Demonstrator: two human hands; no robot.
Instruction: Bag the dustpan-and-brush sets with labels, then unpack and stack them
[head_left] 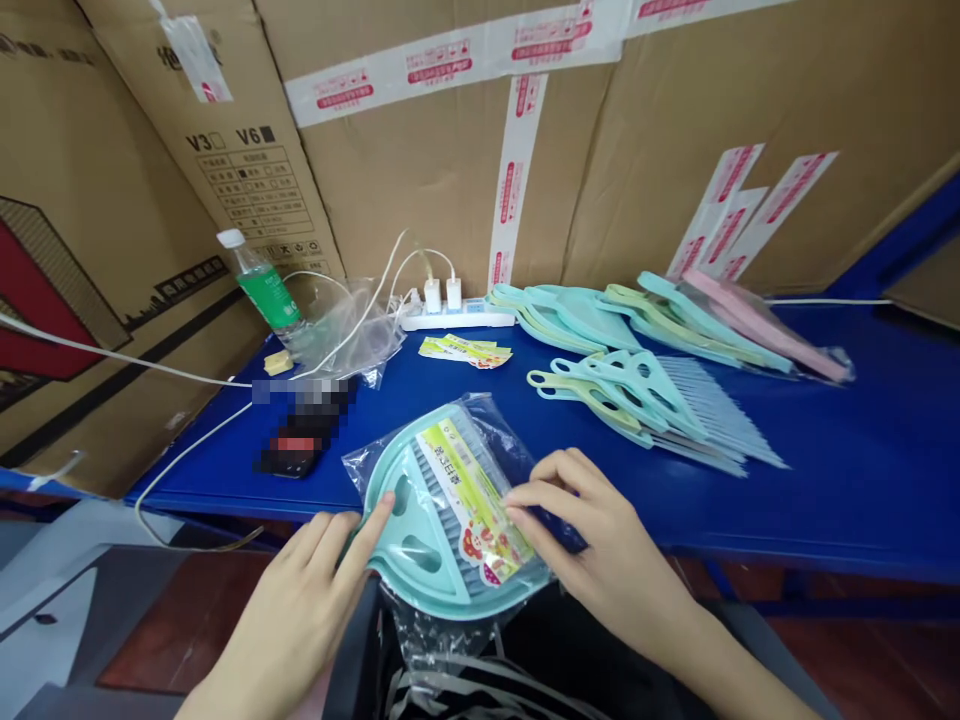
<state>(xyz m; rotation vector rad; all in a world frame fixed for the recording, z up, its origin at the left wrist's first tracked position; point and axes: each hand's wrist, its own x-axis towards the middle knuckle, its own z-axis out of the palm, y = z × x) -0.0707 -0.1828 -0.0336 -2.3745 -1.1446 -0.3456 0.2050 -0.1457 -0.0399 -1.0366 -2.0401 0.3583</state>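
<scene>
Just over the table's front edge is a mint-green dustpan (491, 607) with a matching brush (435, 520) nested in it. A clear plastic bag (499, 420) wraps round both. A yellow-green printed label card (472, 490) lies over the bristles. My left hand (311, 575) grips the set by its left side, index finger laid on the brush handle, thumb hidden. On the right side, my right hand (592, 530) has thumb and forefinger pinched together on the bag's film beside the card.
Several loose brushes (637, 395) and stacked dustpans (570, 315) lie at the back right of the blue table (750, 520). More label cards (465, 350) rest before a power strip (457, 318). A bottle (266, 290), phone (289, 460) and white cable (161, 480) are left. Cardboard (427, 170) stands behind.
</scene>
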